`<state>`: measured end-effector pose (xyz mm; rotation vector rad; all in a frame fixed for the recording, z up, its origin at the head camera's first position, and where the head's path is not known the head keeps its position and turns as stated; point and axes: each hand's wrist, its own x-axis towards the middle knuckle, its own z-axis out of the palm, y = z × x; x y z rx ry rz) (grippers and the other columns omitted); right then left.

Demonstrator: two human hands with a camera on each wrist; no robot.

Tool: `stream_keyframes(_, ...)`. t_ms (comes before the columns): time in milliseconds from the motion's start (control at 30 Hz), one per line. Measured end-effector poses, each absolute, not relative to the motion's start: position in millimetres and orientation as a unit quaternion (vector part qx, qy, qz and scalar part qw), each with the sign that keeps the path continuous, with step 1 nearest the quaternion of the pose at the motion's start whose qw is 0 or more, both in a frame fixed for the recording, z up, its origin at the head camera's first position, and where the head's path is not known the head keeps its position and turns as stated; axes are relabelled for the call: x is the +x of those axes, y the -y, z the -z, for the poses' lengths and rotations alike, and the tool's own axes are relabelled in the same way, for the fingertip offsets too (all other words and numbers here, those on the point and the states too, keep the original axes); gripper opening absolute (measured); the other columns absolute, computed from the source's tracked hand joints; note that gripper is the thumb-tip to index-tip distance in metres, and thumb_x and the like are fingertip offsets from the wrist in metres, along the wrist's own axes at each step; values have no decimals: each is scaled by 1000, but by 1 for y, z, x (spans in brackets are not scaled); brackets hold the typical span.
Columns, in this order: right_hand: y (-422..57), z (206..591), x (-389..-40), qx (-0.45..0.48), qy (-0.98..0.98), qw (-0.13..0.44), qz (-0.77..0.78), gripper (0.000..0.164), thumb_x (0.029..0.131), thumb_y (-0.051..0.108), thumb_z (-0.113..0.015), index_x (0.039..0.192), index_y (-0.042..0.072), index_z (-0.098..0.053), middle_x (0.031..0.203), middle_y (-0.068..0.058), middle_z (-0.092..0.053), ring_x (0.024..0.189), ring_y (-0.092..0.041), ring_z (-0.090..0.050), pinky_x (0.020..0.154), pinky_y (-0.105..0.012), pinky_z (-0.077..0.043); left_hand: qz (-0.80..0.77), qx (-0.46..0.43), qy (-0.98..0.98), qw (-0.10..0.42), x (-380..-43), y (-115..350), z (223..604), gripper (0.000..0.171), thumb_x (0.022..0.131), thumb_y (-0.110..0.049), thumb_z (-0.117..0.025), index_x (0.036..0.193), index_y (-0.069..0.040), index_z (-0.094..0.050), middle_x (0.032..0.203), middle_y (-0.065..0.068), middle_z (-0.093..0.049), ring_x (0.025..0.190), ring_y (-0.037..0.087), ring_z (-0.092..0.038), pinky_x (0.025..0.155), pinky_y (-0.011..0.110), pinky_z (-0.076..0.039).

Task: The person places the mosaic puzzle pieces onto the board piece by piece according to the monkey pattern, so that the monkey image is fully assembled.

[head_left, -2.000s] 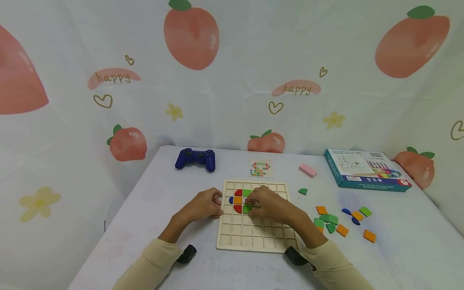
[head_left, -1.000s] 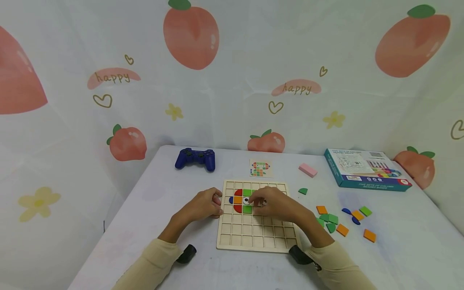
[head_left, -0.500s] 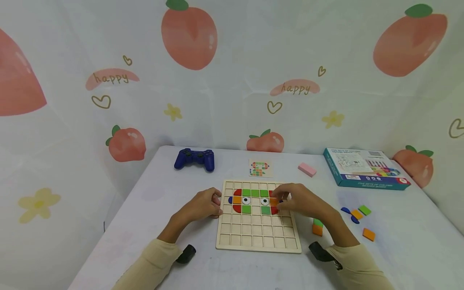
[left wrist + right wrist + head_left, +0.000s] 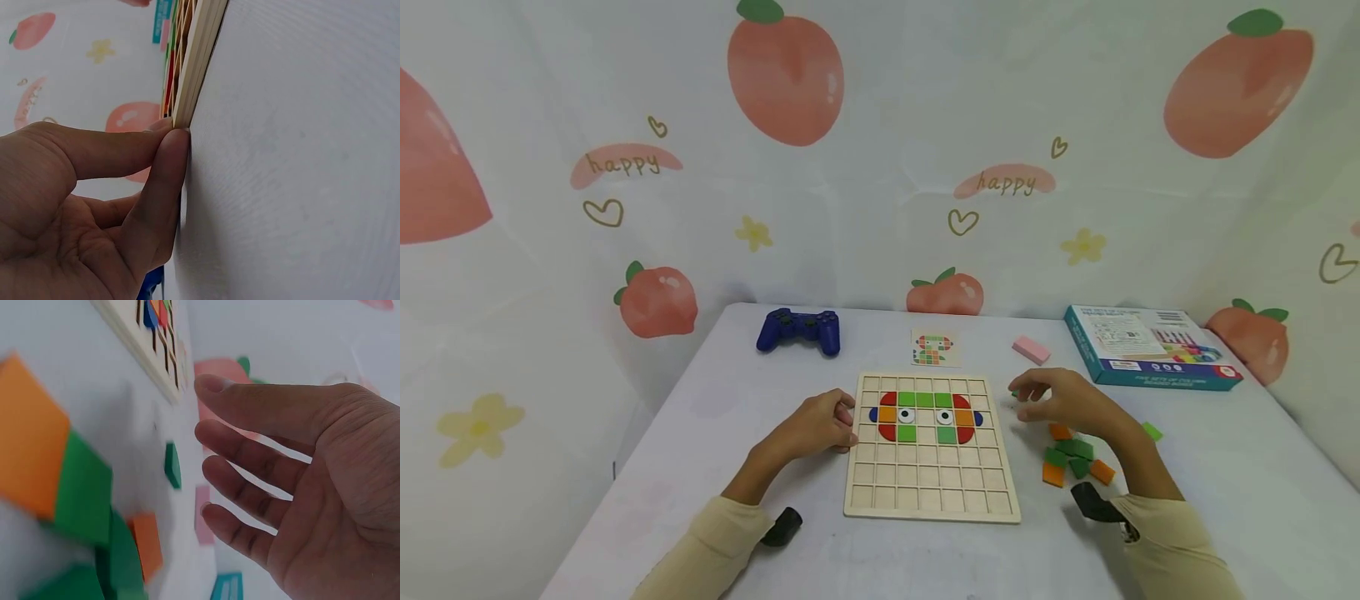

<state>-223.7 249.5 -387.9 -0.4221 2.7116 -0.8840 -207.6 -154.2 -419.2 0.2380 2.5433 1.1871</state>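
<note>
A wooden grid board (image 4: 931,492) lies on the table; red, green, orange, blue and eye-printed tiles (image 4: 927,400) form a face shape in its upper rows. My left hand (image 4: 811,427) pinches the board's left edge between thumb and finger, as the left wrist view shows up close. Right of the board, my right hand (image 4: 1071,404) hovers with relaxed fingers and nothing in its grasp. Beneath its fingertips sits a green quarter-round tile (image 4: 172,465), mostly covered in the head view. Several orange and green tiles (image 4: 1078,450) lie loose below that hand.
A small pattern card (image 4: 936,347) lies behind the board. Farther back are a blue game controller (image 4: 798,331), a pink block (image 4: 1032,350) and a teal-edged box (image 4: 1150,346). Another green tile (image 4: 1152,431) shows past the right forearm.
My right hand has moved off the board to the right, uncovering both eye tiles and the right-hand red, orange and blue tiles. The left hand has stayed at the board's edge.
</note>
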Motion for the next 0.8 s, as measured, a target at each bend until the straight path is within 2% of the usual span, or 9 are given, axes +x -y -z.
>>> stream_keyframes(333, -284, 392, -223, -102, -938, 140, 301, 46, 89, 18, -83, 130, 3, -70, 115, -12, -70, 106, -28, -61, 89, -45, -57, -419, 89, -889, 161, -207, 156, 418, 53, 87, -3, -83, 134, 5, -60, 103, 7, -64, 87, 18, -62, 79, 31, -56)
stream_keyframes(800, -306, 403, -225, -89, -929, 173, 315, 47, 88, 13, -83, 131, 2, -70, 111, -9, -69, 101, -25, -60, 88, -41, -55, -418, 91, -890, 159, -207, 156, 420, 54, 86, -4, -83, 134, 4, -60, 103, 7, -64, 88, 18, -61, 79, 32, -56)
